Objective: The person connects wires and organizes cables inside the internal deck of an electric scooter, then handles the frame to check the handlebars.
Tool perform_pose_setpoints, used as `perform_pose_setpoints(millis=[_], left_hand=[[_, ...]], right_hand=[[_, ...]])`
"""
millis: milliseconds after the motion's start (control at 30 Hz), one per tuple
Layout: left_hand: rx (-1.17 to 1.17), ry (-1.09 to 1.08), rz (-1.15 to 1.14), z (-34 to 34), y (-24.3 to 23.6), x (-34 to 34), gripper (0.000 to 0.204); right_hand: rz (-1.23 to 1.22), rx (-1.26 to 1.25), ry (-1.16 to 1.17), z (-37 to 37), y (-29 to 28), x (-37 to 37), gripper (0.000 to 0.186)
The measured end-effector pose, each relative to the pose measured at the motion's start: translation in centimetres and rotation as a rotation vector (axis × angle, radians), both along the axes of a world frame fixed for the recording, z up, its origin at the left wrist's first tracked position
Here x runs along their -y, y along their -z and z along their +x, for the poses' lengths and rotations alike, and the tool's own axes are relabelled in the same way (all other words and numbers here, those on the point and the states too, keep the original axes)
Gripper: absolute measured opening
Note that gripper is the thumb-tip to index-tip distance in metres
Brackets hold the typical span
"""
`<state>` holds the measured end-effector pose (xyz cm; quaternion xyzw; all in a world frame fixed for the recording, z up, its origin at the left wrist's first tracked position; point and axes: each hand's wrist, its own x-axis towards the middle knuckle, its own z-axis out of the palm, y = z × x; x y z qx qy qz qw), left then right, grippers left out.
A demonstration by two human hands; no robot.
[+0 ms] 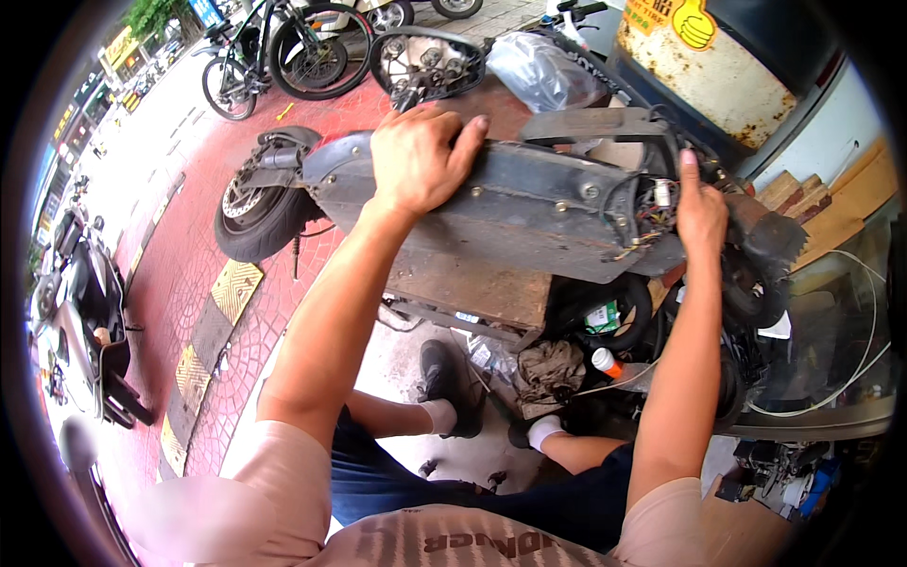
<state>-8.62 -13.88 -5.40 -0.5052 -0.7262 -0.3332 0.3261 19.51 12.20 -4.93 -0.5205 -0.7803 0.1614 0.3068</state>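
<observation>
A dark grey, dusty scooter body (534, 203) lies tilted across the middle, with a wheel (250, 219) at its left end. My left hand (420, 161) grips its far upper edge, fingers curled over and thumb stretched to the right. At the other end my right hand (701, 219) is closed around the black frame part, thumb up; its fingers are mostly hidden. Loose coloured wires (655, 200) and a white connector show just left of the right hand. A black curved bar (590, 123) runs along the body's far side.
Below the body are a worn wooden board (482, 288), black tyres (628, 307), a brown rag (550, 373) and an orange-and-white bottle (607, 362). Farther off stand a bicycle (321, 57), a clear plastic bag (543, 71) and a rusty panel (704, 71). A motorcycle (90, 326) is at left.
</observation>
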Motion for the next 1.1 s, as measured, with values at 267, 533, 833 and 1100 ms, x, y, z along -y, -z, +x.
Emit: perform_pose_setpoints(millis=[267,533,833,1100], left_hand=[[-0.050,0.079,0.107,-0.8,0.6,0.4,0.042],[-0.001,0.100,0.147,0.0,0.3,1.4,0.030],[0.059,0.096,0.125,2.6,0.8,5.6,0.014],[0.120,0.084,0.097,6.8,2.9,11.1,0.006]], right_hand=[[0.033,-0.074,0.091,0.1,0.1,0.4,0.101],[0.270,-0.169,0.019,1.6,1.0,0.8,0.083],[0.412,-0.310,-0.052,3.9,1.6,5.5,0.065],[0.413,-0.541,-0.270,6.7,4.4,11.2,0.064]])
